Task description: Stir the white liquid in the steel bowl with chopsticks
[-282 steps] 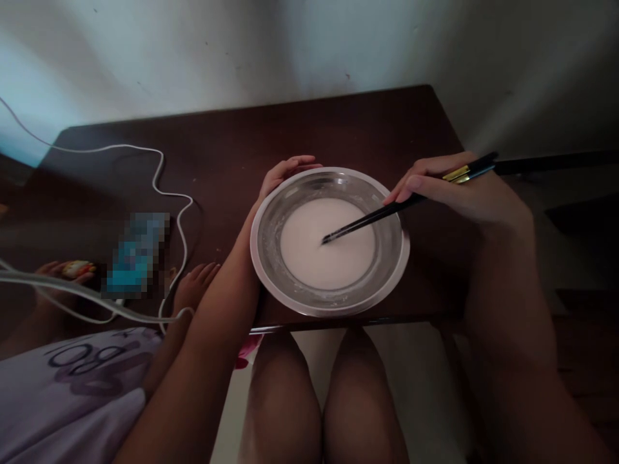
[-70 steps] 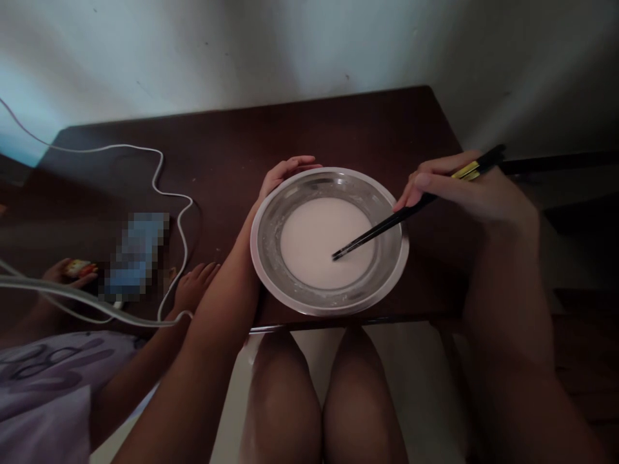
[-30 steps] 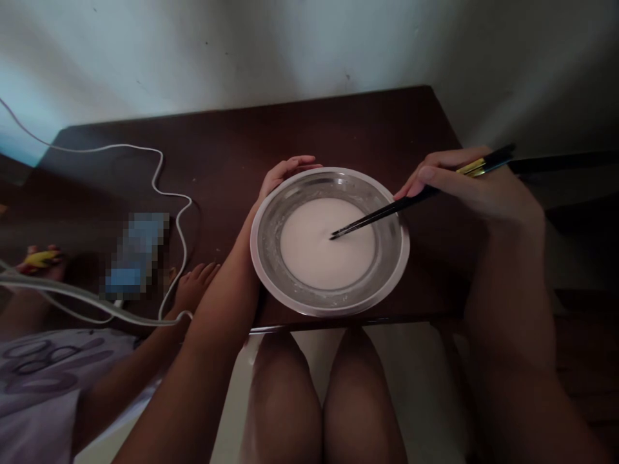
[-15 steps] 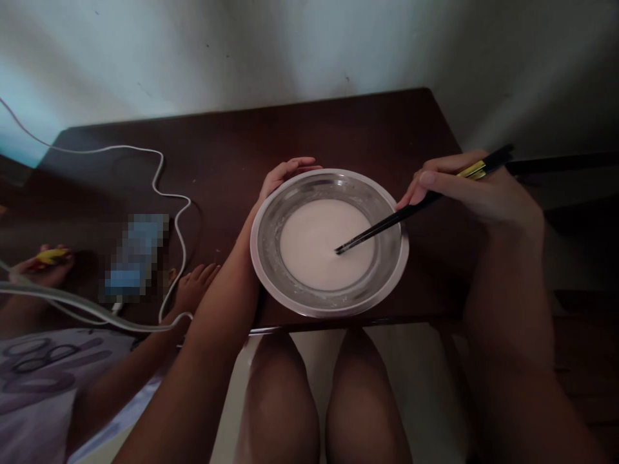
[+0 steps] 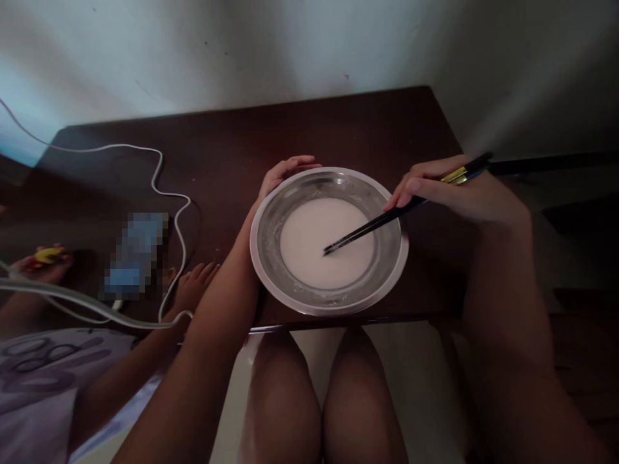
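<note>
1. At the far left of the scene, a thin white cable (image 5: 135,147) winds across the dark tabletop (image 5: 338,129).
2. At the near left sits another person in a pale printed shirt (image 5: 43,367); one hand (image 5: 55,267) holds a small yellow object (image 5: 48,256), its details too blurred to tell.
3. Right of that hand lies a pixelated, phone-like device (image 5: 136,251), a white plug at its near end.
4. The other person's second hand (image 5: 198,280) rests on the tabletop, just beside the wearer's left forearm (image 5: 220,309).
5. The wearer's left hand (image 5: 285,174) lies against the outside of the bowl at its far left, grip spread, fingers stretched along the rim, thumb hidden.
6. The metal bowl (image 5: 388,248) stands upright by the tabletop's near edge, with milky white liquid (image 5: 309,235) in its bottom.
7. Black chopsticks (image 5: 367,228) slant down leftward over the bowl's right rim, their tips at the liquid near its middle.
8. On the right, the right hand (image 5: 464,193) has its grip pinching the chopsticks, gold bands showing toward their upper ends.
</note>
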`<control>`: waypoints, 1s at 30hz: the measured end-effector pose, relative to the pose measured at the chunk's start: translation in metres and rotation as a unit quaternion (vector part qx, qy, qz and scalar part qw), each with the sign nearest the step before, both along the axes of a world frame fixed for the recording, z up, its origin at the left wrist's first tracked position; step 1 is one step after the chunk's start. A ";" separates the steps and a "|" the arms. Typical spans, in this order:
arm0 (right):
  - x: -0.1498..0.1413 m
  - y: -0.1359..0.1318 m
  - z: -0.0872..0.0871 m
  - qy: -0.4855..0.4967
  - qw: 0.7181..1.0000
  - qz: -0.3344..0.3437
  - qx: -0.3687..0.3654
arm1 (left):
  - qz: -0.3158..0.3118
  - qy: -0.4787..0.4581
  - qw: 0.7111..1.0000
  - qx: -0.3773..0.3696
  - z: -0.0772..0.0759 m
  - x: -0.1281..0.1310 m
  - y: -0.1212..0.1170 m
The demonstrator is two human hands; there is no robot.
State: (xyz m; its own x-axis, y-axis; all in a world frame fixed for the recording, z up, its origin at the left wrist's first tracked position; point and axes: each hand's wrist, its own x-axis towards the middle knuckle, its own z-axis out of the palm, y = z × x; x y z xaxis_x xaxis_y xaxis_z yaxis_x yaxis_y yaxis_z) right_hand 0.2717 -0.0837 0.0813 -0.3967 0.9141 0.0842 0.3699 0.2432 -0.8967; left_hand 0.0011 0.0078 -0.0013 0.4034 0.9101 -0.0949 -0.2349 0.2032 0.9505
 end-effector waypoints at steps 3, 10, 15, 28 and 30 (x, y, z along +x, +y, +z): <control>0.000 -0.001 -0.001 0.005 0.999 -0.041 0.013 | 0.006 0.003 1.000 -0.005 0.003 0.001 -0.003; 0.000 -0.002 0.000 0.011 1.000 -0.010 -0.014 | 0.013 0.011 1.000 -0.012 0.006 0.002 -0.006; 0.001 0.001 0.000 0.017 0.999 -0.032 0.006 | 0.004 0.011 1.000 -0.013 0.003 0.001 -0.002; 0.004 0.002 -0.001 0.009 0.999 -0.045 0.025 | 0.008 0.010 1.000 0.000 0.001 0.001 -0.003; 0.006 0.001 -0.002 0.017 0.999 -0.043 0.017 | 0.010 0.002 1.000 -0.001 0.000 0.001 -0.002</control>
